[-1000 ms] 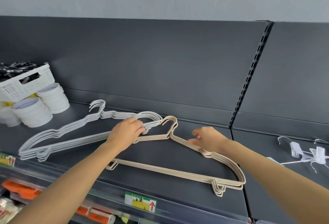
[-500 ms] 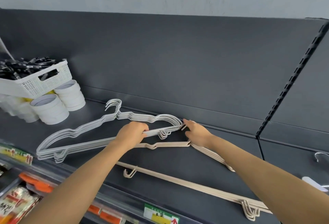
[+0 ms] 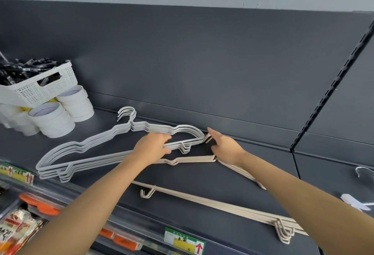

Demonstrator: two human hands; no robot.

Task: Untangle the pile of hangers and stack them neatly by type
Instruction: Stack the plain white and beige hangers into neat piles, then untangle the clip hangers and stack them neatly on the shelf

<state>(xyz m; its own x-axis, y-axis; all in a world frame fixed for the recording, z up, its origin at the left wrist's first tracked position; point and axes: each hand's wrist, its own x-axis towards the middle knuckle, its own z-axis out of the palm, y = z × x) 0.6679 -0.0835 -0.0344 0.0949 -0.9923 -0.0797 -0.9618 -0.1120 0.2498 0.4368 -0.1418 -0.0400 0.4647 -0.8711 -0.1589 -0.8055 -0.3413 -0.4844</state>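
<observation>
White hangers (image 3: 97, 143): nested stack lying flat toward the shelf (image 3: 232, 173) back edge, left part, hooks to the rear.
Beige hangers (image 3: 202, 195): second stack, middle to front edge, right.
Left hand (image 3: 150, 147): fingers curled closed over the white stack's bottom bar.
Right hand (image 3: 225, 146): fingers apart, at the beige hooks; contact unclear.
Handling: likely light, stiff, slick wire (notches snag); grip bars or shoulders, whole stack together.

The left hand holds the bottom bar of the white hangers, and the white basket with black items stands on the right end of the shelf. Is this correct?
Not quite. The head view shows the white basket at the left end of the shelf, above the tape rolls. The rest holds: the left hand grips the bottom bar of the white hangers.
</observation>
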